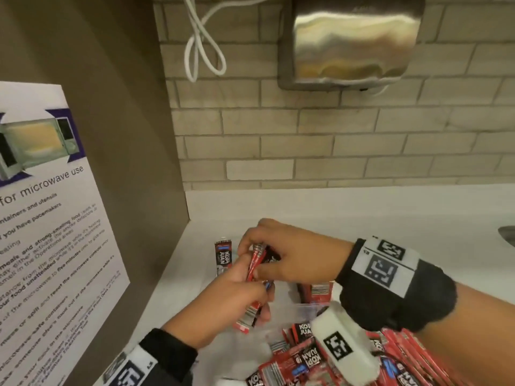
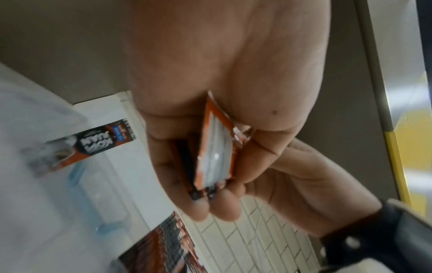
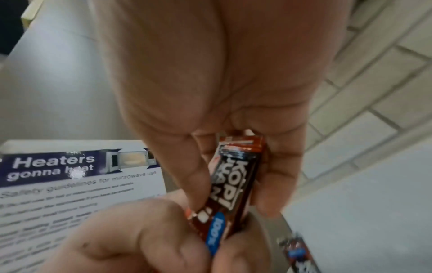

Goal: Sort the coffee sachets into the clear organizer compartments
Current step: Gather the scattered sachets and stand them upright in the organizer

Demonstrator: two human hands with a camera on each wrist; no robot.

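Both hands meet over the white counter. My left hand (image 1: 255,288) grips a small bundle of red and black coffee sachets (image 1: 252,277) by its lower half. My right hand (image 1: 252,260) pinches the bundle's upper end. In the left wrist view my left hand (image 2: 217,184) curls round the sachet bundle (image 2: 214,151), edge-on. In the right wrist view my right hand (image 3: 231,197) clamps the sachet bundle (image 3: 230,186) between thumb and fingers. One sachet (image 1: 223,256) stands upright in the clear organizer (image 1: 305,307), whose walls are hard to make out. A loose sachet pile (image 1: 309,358) lies at the front right.
A brown panel with a microwave-use poster (image 1: 47,232) stands close on the left. The tiled wall (image 1: 306,140) carries a steel dispenser (image 1: 354,43) and a white cable (image 1: 200,45). More sachets (image 1: 320,291) stand under my right wrist. A sink edge (image 1: 507,234) shows far right.
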